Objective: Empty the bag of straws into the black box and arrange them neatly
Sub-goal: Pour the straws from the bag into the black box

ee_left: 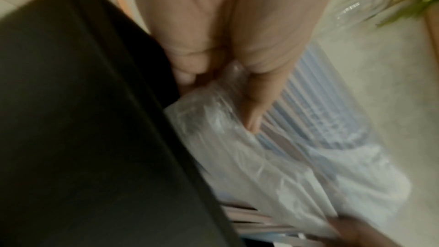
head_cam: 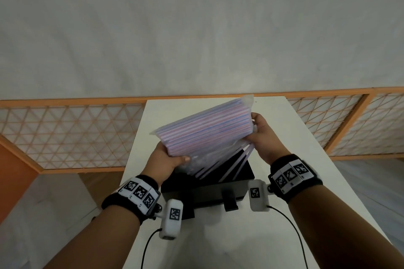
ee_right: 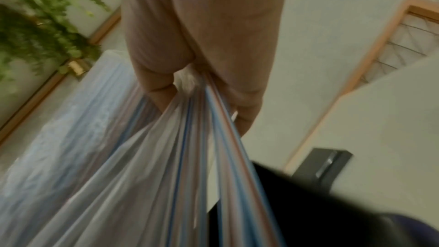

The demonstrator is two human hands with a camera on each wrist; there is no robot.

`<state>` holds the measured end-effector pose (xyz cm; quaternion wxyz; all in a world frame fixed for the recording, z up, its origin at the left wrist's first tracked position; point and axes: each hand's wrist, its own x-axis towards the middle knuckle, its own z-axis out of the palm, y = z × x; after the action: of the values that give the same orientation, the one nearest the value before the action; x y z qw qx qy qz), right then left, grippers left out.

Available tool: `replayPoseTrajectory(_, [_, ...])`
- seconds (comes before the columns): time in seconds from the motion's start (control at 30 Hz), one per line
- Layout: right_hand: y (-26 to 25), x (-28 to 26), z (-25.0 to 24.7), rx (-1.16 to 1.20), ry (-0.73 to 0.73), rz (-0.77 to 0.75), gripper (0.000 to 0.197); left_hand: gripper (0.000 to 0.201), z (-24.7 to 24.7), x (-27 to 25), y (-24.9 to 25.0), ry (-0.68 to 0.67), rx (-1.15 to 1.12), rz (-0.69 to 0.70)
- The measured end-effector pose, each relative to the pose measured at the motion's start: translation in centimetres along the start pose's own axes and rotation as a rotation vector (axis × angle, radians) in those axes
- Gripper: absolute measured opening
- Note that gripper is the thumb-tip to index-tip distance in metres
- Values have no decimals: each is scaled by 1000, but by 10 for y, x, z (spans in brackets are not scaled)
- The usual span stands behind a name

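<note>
A clear plastic bag of pink and blue striped straws (head_cam: 205, 126) hangs tilted above the open black box (head_cam: 209, 188) on the white table. My left hand (head_cam: 168, 157) grips the bag's lower left end (ee_left: 213, 112), thumb on top. My right hand (head_cam: 262, 135) grips its right end (ee_right: 190, 84). Several straws (head_cam: 236, 161) slide out of the bag's underside down into the box (ee_right: 308, 204). The wrist views are blurred.
The white table (head_cam: 306, 181) is narrow, with floor on both sides. An orange-framed lattice fence (head_cam: 72, 133) runs behind it. Black latches (head_cam: 229, 201) hang on the box's near wall. Green foliage (ee_right: 35, 16) shows in the right wrist view.
</note>
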<state>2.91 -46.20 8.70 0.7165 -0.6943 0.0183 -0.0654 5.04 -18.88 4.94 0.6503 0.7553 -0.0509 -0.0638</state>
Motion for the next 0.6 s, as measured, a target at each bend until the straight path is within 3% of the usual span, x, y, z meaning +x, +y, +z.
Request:
replayPoseTrajectory(0.1, [-9, 3, 0, -288, -26, -41, 71, 57, 7, 0, -3, 55, 93, 41])
replayPoseTrajectory(0.17, [-14, 5, 1, -343, -52, -67, 78, 57, 11, -1, -3, 62, 123, 47])
replayPoseTrajectory(0.37, [-13, 11, -1, -550, 11, -40, 68, 52, 15, -3, 2, -12, 153, 75])
replayPoseTrajectory(0.6, [-7, 13, -6, -533, 58, -16, 57, 68, 7, 0, 0, -65, 6, 44])
